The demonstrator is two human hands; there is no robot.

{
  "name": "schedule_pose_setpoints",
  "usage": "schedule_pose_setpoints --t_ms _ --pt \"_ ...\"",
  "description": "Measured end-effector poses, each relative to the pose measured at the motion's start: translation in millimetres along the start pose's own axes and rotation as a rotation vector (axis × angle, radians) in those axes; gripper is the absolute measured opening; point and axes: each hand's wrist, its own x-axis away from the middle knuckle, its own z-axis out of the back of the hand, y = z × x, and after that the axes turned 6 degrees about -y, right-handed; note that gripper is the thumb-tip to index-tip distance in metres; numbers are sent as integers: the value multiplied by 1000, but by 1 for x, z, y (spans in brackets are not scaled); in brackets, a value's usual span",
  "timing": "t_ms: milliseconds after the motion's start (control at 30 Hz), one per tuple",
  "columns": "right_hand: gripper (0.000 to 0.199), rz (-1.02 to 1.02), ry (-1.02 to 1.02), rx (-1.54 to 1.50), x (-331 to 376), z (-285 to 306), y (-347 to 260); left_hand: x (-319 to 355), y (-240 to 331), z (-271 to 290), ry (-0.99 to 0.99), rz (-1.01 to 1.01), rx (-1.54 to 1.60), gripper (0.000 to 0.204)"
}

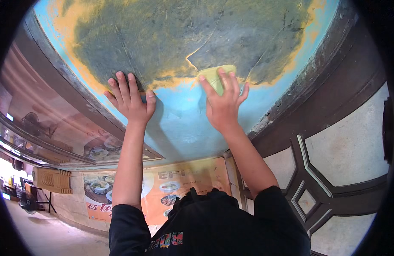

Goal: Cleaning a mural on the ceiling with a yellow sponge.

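Under my right hand [224, 102] is a flat, pale yellow-green pad [215, 77] with rounded corners. Several fingertips lie over its face, holding it against the painted surface [184, 111]; whether it is a sponge or a folded cloth I cannot tell. My left hand [132, 99] has its fingers spread and holds nothing. Its fingertips rest on the same surface, near the border of a worn patch. That surface is light blue along the edges, with a large dark grey patch [162, 38] ringed in yellow-orange. Thin cracks run across the patch near the pad.
Brown framing [290, 100] borders the surface at the right, beside a dark panelled door [312, 183]. Glass panes stand along the left. An orange food poster [197, 175] hangs behind my body. Stacked tan plastic chairs [52, 181] and a black fan [28, 202] are at the lower left.
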Motion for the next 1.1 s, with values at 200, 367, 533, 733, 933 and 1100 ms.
schedule_pose_setpoints --t_ms 200,367,533,733,933,1100 --pt "55 -49 21 -59 -1 -1 0 0 1 -2 -7 9 7 63" --pt "55 -145 54 -107 -5 2 1 3 0 -2 -22 15 -1 64" --pt "54 30 7 -30 2 -3 2 2 0 -1 -9 12 1 63" --pt "56 62 -7 -61 5 -4 -2 2 1 -1 -8 8 8 63" --pt "59 -60 10 -107 0 1 2 3 -1 -1 -5 8 7 63" --pt "61 -5 24 -52 -4 0 6 3 -2 -1 -7 13 5 63"
